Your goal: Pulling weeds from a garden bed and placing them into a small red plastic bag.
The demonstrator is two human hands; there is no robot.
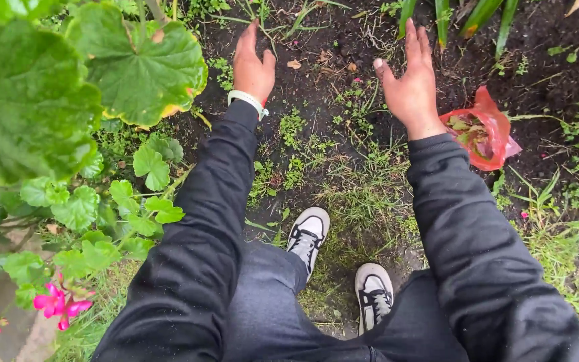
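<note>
A: What fills most of the view?

B: A patch of dark, crumbly garden soil [343, 40], damp-looking, with thin grass and small weeds [303, 151] scattered across it. On the left stands a geranium plant [68, 80] with broad, rounded, scalloped leaves, one yellowing at its edge; the nearest leaves are blurred and cut off by the frame. A pink flower [58, 305] hangs low beside it.

A: And the person?

B: Seen from above, in black matte sleeves and dark trousers, with two black-and-white sneakers [307, 234] planted on the grass. Both arms stretch forward over the soil.

A: How are the hands set?

B: The left hand [252, 64] is flat, palm down, fingers together and pointing away, thumb out to the side; a white wristband [248, 102] sits at its cuff. Its fingertips reach the soil near some green stems, but I cannot tell whether they touch. The right hand [410, 84] is also palm down, fingers loosely apart, thumb spread toward the left hand. Neither one holds anything.

A: Anything near them?

B: A crumpled red plastic bag [487, 131] lies on the soil just right of the right wrist, mouth open, with pulled greenery inside; the sleeve hides its lower-left edge. The weeds lie on the ground between and below the two hands. Long strap-like leaves [484, 17] poke in at the top, cut off.
</note>
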